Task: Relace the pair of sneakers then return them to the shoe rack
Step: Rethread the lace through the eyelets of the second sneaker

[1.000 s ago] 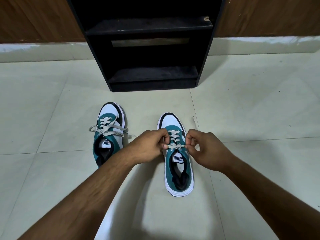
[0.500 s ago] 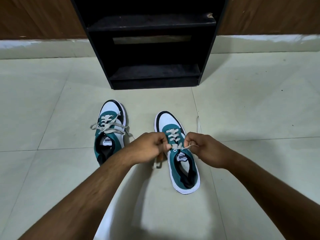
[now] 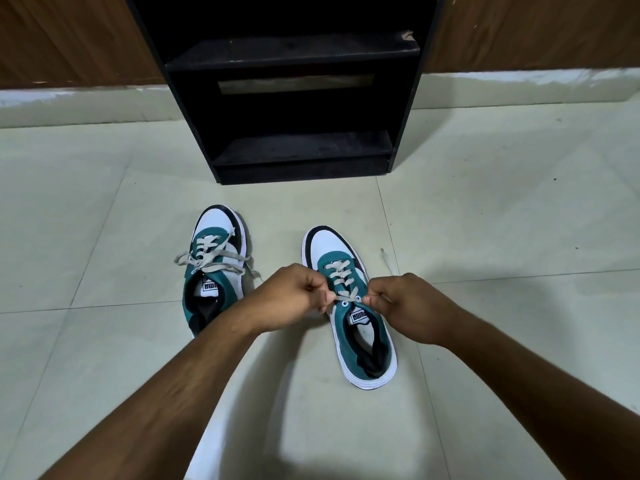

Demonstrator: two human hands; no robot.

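Two teal, white and black sneakers stand on the tiled floor, toes pointing away from me. The left sneaker (image 3: 214, 268) has its beige lace tied in a loose bow. The right sneaker (image 3: 349, 306) is laced up to its top eyelets. My left hand (image 3: 294, 297) pinches the left end of the right sneaker's lace (image 3: 341, 282) beside the top eyelet. My right hand (image 3: 405, 306) pinches the other end on the opposite side. Both ends are pulled taut across the tongue. The black shoe rack (image 3: 294, 88) stands just beyond the shoes.
The rack has two dusty shelves with nothing on them, set against a brown wooden wall (image 3: 69, 39) with a pale skirting. Pale floor tiles (image 3: 502, 220) spread on all sides. My forearms reach in from the bottom of the view.
The right sneaker's heel has swung a little to the right. My hands stay on the lace ends and have pulled them tighter across the top eyelets. The loose end below my left hand is gone from view.
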